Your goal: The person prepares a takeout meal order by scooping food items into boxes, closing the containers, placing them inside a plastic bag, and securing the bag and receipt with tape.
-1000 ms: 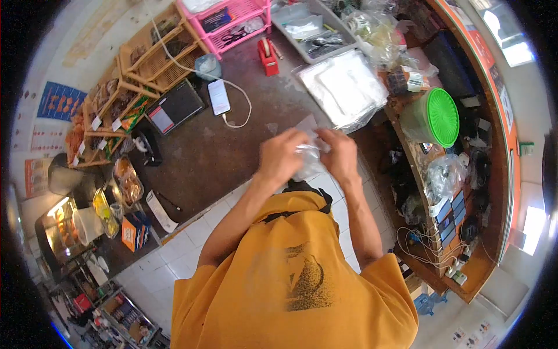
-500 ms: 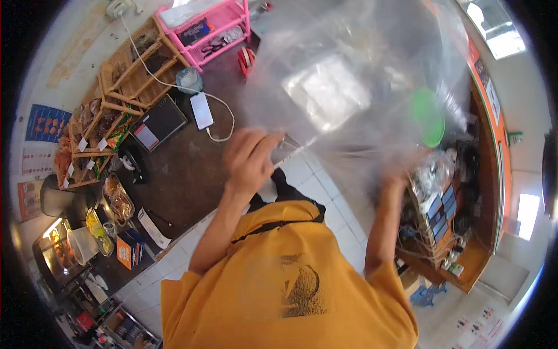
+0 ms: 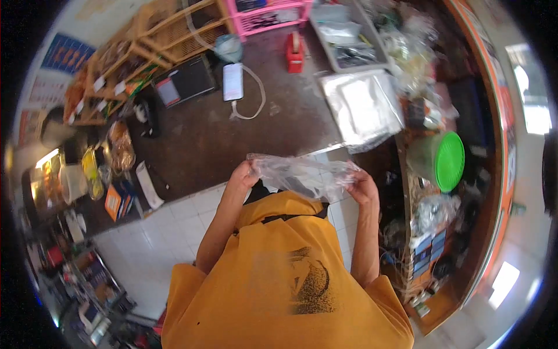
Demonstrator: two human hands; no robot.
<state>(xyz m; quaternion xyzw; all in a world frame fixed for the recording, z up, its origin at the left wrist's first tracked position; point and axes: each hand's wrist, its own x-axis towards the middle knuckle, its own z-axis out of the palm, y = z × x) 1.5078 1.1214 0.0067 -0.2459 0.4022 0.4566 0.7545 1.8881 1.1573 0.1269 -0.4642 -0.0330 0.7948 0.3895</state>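
A clear plastic bag (image 3: 302, 177) is stretched between my two hands, low in front of my waist. My left hand (image 3: 246, 174) grips its left end, fingers closed on the film. At the other end, my right hand (image 3: 361, 185) pinches the bag, which sags and wrinkles in the middle. Past the bag, a stack of flat clear plastic bags (image 3: 363, 107) lies on the corner of the dark table (image 3: 279, 128).
A phone (image 3: 233, 81) on a white cable, a red tape dispenser (image 3: 294, 53) and a grey tray (image 3: 349, 35) are on the table. Wooden racks (image 3: 180, 29) stand at the back left. A tub with a green lid (image 3: 450, 161) is on the right shelf.
The plastic bag, raised and billowing across the view before, is now lowered and gathered between my hands. My right hand has moved inward and down. The view has shifted.
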